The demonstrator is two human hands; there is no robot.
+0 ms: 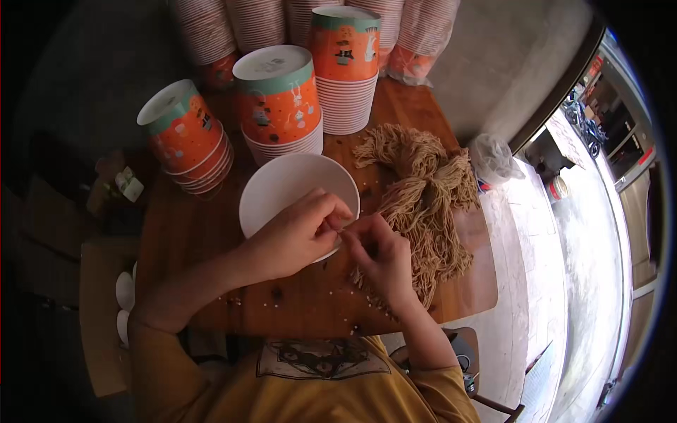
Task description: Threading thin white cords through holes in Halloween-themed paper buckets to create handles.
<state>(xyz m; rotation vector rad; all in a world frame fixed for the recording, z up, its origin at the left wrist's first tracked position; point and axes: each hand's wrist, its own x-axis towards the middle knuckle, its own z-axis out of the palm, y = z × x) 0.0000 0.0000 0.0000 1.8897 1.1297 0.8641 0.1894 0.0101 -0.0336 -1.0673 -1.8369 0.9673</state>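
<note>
Over the right rim of a white bowl (275, 187), my two hands meet with fingertips pinched together. My left hand (296, 229) is closed, its thumb and fingers pressed on something too small to name. Opposite it, my right hand (384, 254) pinches at the same spot, also closed. Beside the right hand lies a large tied bundle of tan cord (427, 201), its loose strands spreading toward the near edge of the table. Small pale beads (271, 305) are scattered on the wood in front of the bowl.
Upside-down stacks of orange paper buckets (278, 106) stand behind the bowl on the wooden table (204, 296). Wrapped stacks of cups (423, 42) line the back. At left is a cardboard box (102, 303) with white bowls. A plastic-covered container (493, 161) is at right.
</note>
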